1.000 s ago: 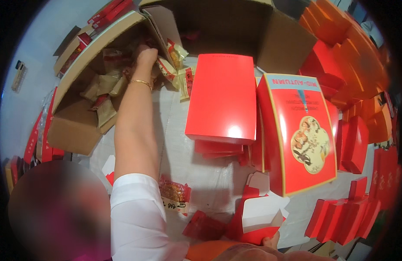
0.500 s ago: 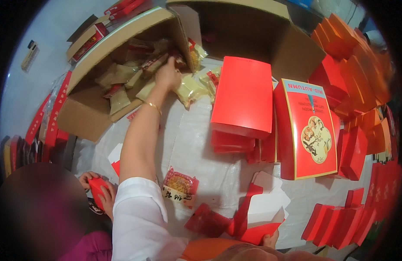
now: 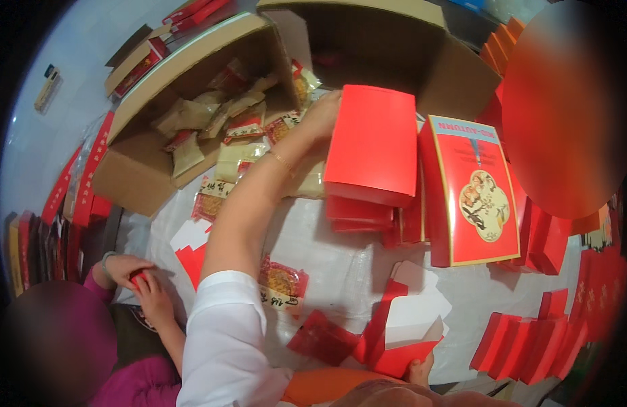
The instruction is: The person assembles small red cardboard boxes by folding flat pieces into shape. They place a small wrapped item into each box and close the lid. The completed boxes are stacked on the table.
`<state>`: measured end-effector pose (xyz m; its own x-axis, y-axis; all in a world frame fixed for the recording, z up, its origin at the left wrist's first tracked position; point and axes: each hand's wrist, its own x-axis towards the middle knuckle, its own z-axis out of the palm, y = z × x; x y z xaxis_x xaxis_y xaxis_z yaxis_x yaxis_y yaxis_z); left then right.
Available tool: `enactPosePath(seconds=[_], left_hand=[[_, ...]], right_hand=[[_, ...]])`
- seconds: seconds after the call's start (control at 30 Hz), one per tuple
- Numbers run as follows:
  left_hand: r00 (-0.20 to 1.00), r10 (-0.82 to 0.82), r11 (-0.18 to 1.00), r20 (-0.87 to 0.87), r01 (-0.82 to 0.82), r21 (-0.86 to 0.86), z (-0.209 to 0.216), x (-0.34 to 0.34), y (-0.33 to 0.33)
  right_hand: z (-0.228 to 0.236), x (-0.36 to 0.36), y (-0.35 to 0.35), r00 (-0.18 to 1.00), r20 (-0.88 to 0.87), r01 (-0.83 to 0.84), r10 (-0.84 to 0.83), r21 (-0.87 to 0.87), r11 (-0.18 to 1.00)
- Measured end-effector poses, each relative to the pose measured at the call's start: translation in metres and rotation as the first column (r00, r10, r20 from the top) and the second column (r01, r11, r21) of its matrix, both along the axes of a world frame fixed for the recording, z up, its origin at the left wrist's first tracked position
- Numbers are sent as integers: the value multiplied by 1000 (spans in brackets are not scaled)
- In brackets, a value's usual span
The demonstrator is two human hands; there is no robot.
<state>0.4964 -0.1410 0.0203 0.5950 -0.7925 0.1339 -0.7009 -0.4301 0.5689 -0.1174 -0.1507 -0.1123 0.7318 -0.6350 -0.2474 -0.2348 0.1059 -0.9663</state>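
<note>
My left hand (image 3: 320, 117) is stretched far forward, beside the upper left of a tall red box (image 3: 373, 146). Its fingers are hidden behind that box, so what they touch does not show. Around the wrist lie clear-wrapped cakes in pale and red packets (image 3: 241, 160), some of them under the forearm. Close to me, my right hand (image 3: 419, 370) grips the lower side of a red carton (image 3: 400, 355) whose white inner flaps stand open. Between my arms a wrapped cake (image 3: 283, 285) and a flat red packet (image 3: 324, 338) lie on the table sheet.
Two brown cardboard cartons (image 3: 134, 182) stand open at the back, the left one holding wrapped cakes. A printed red gift box (image 3: 473, 197) and rows of small red boxes (image 3: 527, 347) are on the right. At left, another person's hands (image 3: 147, 288) hold something red.
My left hand has moved right, from the cakes at the carton's mouth to behind the red box. More wrapped cakes now show near the carton. My right hand stays on its carton.
</note>
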Motion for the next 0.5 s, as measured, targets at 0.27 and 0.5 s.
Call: enactPosePath(seconds=[0.27, 0.5], left_hand=[[997, 30, 971, 65, -44, 237, -69, 10, -8], [982, 175, 977, 73, -182, 112, -86, -29, 73]], right_hand=[[15, 18, 2, 999, 34, 15, -11, -130, 991], [21, 30, 12, 982, 184, 36, -47, 64, 997]])
